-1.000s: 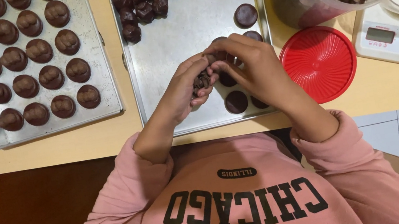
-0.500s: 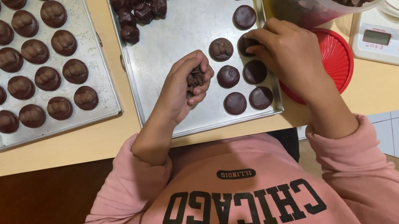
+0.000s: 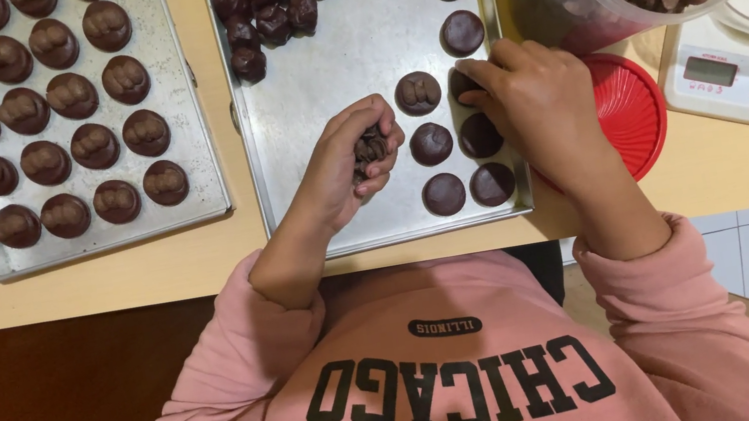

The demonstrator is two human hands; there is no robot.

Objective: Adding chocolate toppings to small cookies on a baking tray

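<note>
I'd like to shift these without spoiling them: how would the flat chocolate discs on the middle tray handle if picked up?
The chocolate discs look soft: one carries a pressed topping, so fingers would probably dent them. Lying flat on the metal tray, they likely slide rather than roll.

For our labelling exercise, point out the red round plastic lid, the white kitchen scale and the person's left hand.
red round plastic lid (image 3: pixel 634 111), head view, ribbed top
white kitchen scale (image 3: pixel 737 74), head view, front panel
left hand (image 3: pixel 351 162), head view, knuckles

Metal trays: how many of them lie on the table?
2. The left tray holds rows of topped chocolates; the middle tray lies under the left hand, which grips chocolate pieces. None seems hidden.
</note>
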